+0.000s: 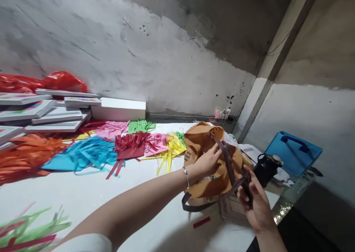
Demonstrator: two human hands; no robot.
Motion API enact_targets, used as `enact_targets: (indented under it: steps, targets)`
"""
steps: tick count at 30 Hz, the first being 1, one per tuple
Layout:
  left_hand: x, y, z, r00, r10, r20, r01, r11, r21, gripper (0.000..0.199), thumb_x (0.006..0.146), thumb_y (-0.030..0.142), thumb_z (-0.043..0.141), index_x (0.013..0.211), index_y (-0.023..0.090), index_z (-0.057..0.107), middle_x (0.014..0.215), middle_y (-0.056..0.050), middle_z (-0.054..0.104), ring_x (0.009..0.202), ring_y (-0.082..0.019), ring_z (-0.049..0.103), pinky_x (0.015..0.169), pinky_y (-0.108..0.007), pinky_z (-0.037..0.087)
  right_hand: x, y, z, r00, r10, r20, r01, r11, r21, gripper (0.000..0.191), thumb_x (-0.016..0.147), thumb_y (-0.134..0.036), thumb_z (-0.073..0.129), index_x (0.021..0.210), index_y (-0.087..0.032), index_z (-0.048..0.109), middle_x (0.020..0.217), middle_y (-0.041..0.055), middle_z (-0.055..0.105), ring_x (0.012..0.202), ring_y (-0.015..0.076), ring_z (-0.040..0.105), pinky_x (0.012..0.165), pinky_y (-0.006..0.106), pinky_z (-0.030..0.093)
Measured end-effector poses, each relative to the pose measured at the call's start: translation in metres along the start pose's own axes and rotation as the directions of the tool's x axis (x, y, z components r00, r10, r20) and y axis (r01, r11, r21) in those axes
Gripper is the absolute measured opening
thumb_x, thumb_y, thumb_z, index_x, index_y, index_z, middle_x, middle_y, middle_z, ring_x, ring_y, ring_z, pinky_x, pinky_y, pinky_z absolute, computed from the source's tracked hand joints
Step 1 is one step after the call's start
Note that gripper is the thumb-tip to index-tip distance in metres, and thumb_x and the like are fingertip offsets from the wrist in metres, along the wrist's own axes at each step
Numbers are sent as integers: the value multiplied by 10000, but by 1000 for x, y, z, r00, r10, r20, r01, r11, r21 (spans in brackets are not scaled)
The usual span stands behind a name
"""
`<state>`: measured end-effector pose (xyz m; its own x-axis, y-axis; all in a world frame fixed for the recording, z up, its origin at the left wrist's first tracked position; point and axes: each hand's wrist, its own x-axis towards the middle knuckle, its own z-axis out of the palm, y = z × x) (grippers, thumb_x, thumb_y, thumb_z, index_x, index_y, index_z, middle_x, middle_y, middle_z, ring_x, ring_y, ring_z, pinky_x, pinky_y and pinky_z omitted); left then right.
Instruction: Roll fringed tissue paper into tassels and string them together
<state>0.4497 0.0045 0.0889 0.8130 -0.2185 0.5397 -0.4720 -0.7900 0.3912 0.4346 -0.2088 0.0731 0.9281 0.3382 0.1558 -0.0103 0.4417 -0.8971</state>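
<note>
An orange-brown cloth tote bag (194, 137) with dark brown straps stands slumped and gaping on the white table. My left hand (208, 161), with a silver bracelet at the wrist, reaches across its mouth. The fingers are closed on the bag beside the base of one strap; the fingertips are partly hidden. At the bag's right side, my right hand (257, 202) is closed round the dark strap (227, 163), palm turned up. The other strap (194, 207) loops down onto the table at the front. What lies inside the bag is mostly hidden.
Fringed paper bundles (85, 154) in several colours line the white table (144, 207). Stacked white boxes (61, 115) and red plastic (65, 81) stand at left. Right of the bag are a black bottle (266, 169) and blue case (291, 152). A red strip (202, 222) lies in front.
</note>
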Motion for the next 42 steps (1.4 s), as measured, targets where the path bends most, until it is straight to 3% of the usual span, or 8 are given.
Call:
enact_targets:
  steps: [3,7,11,17,21,27,32,42]
  targets:
    - [24,3,-5,999,46,-26,-46,999,-3,704,898,114,584,1516,213,260,1580,-174,264,1329,-323,501,1032,-409,509,2,4,-1,991,-133,-14,123,946,-300,865,648,-601,842,1383,-328,475,927,-26,592,521,49,383,425,168,313]
    - [36,6,-10,996,92,0,-92,996,5,631,901,197,644,1462,206,355,1485,-164,413,1257,-315,564,1014,-402,521,11,6,-5,931,-359,-59,194,626,-756,707,702,-732,694,1148,-191,603,817,25,629,595,147,522,532,270,447]
    - [36,9,-8,994,109,21,-110,993,35,615,882,223,668,1433,193,396,1433,-172,468,1259,-340,557,1024,-433,511,20,4,-4,865,-494,-92,142,415,-899,547,651,-526,816,1036,-188,626,877,104,649,823,299,609,697,379,471]
    - [37,9,3,993,116,-2,-115,988,101,715,859,157,628,1485,157,282,1544,-212,332,1355,-359,461,1058,-459,481,35,2,-4,777,-630,-14,190,255,-948,476,889,-281,523,1349,-159,543,1388,221,498,1168,377,576,878,467,463]
    - [41,6,6,989,144,11,-144,977,154,773,828,129,628,1503,123,251,1572,-224,294,1425,-359,363,1099,-461,436,51,-1,-19,781,-622,52,306,309,-900,528,877,-280,532,1393,-168,537,1533,150,415,1367,332,440,1088,466,369]
    - [48,2,5,968,231,103,-249,942,225,852,744,157,738,1487,127,322,1591,-202,307,1462,-355,274,1137,-488,344,73,12,-37,927,-374,23,272,629,-728,258,864,-395,625,923,-162,718,857,68,737,856,233,694,821,372,550]
    - [55,-5,5,941,253,223,-305,920,245,131,897,254,677,996,168,683,1136,-94,680,1192,-286,556,1044,-498,415,82,39,-33,978,-194,-81,123,840,-529,308,967,-441,607,1001,-141,668,881,13,707,730,128,683,665,290,572]
    - [38,-25,-10,974,169,147,-181,981,67,190,941,232,651,1115,157,661,1347,-95,584,1176,-258,592,968,-470,525,98,30,-102,847,-358,-394,119,849,-515,274,961,-396,623,1083,-150,611,833,-16,637,588,80,585,533,219,507]
